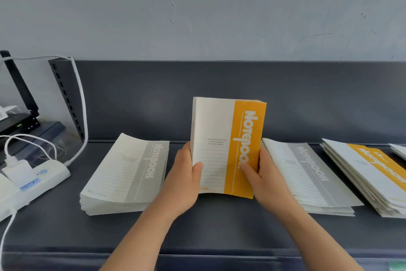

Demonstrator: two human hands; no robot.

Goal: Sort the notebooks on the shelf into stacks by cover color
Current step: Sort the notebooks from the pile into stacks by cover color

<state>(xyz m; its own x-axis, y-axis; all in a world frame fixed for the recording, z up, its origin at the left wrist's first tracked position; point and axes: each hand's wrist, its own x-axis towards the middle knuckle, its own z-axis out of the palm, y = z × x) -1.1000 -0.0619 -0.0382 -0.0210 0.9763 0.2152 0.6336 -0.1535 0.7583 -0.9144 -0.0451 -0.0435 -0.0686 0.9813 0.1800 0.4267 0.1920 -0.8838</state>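
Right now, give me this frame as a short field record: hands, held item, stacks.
left hand: grips the left edge of the orange notebooks
right hand: grips their right edge
held pose: upright, between the grey stacks
stacks: left grey stack; right grey stack; orange stack, far right
other: power strip, far left

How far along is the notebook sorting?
Seemingly well along. Done: a left grey stack, a right grey stack and a yellow stack lie on the shelf. In hand: the left hand and right hand hold a yellow bundle upright. Left: set it down, probably on the yellow stack; perhaps merge the greys. The edge pile is cut off, colour unclear.
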